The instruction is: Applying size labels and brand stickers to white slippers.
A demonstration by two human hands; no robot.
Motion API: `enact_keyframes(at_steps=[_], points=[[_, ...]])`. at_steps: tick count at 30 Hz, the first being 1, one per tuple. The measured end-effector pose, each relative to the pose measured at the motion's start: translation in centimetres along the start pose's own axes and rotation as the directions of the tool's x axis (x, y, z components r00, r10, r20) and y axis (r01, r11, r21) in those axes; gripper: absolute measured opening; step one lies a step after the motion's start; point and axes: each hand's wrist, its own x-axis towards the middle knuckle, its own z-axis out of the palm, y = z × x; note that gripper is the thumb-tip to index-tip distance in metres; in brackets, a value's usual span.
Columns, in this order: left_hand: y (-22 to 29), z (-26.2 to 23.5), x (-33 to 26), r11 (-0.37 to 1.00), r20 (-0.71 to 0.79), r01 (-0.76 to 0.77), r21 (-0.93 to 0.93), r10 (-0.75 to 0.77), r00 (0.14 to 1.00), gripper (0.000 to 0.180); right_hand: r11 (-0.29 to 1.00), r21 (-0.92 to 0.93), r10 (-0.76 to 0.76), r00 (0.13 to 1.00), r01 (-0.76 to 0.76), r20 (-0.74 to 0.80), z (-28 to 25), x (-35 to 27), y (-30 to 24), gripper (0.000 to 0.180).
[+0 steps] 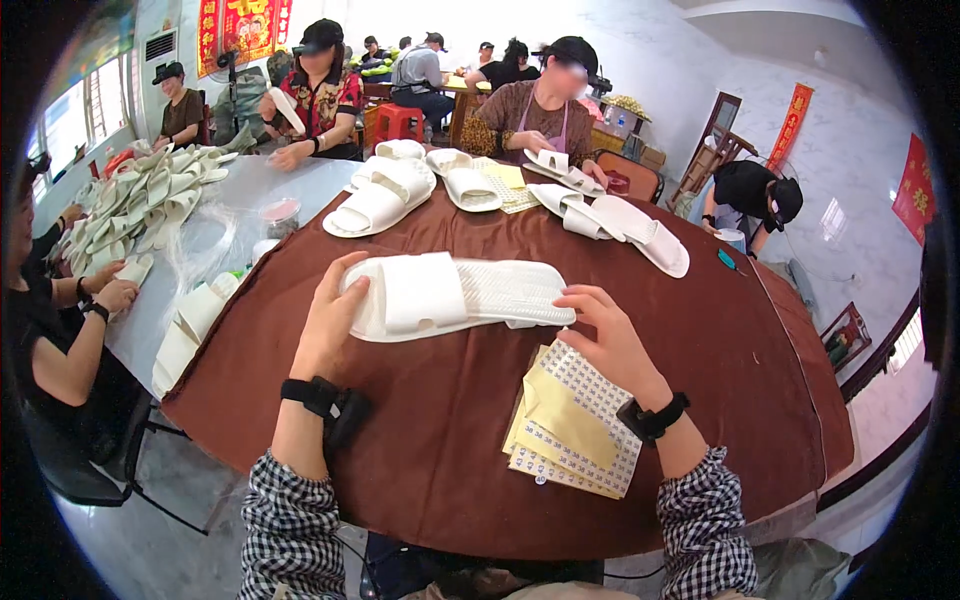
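Note:
A white slide slipper (pixel 425 292) lies sideways in front of me, its broad strap to the left and its ribbed footbed to the right. A second heel edge shows beneath it, so there may be two stacked. My left hand (pixel 330 320) grips the toe end, thumb on top. At the heel end, my right hand (pixel 612 345) has curved fingertips against the edge; whether a small sticker sits between them cannot be made out. Sheets of small round size stickers (pixel 570 455), with yellowish backing paper (pixel 575 415), lie partly under my right wrist.
White slippers (pixel 385 195) and more slippers (pixel 640 225) stand across the brown cloth (pixel 430 420). Another sticker sheet (pixel 512 188) lies between them. A grey table (pixel 150 320) at left carries a slipper heap (pixel 150 200). Co-workers sit left and opposite; one person (pixel 750 195) bends at right.

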Motion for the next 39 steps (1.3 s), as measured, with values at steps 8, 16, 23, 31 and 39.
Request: enact_keyframes(at_steps=[8, 16, 23, 31, 39], points=[[0.0, -1.2, -0.5, 0.991, 0.118, 0.117, -0.062, -0.109, 0.987, 0.041, 0.996, -0.068, 0.056, 0.995, -0.05, 0.084, 0.4, -1.7, 5.2, 0.073], [0.5, 0.9, -0.6, 0.976, 0.214, 0.105, -0.188, -0.063, 0.975, 0.04, 0.991, -0.132, 0.005, 1.0, -0.004, 0.008, 0.9, -0.8, 5.7, 0.081], [0.8, 1.4, -1.0, 0.967, 0.186, 0.019, -0.253, 0.029, 0.982, 0.041, 0.918, 0.394, 0.095, 0.985, -0.03, -0.147, 1.1, -0.7, 6.2, 0.073], [1.9, 2.2, -1.8, 0.961, 0.256, -0.003, -0.277, 0.077, 0.964, 0.044, 0.89, 0.445, 0.231, 0.942, -0.102, -0.246, 0.2, -1.0, 4.3, 0.031], [0.6, -0.3, -0.4, 0.992, 0.096, 0.026, -0.124, -0.014, 0.995, 0.028, 0.979, 0.185, -0.034, 0.964, 0.085, -0.263, 0.9, -0.1, 2.7, 0.039]])
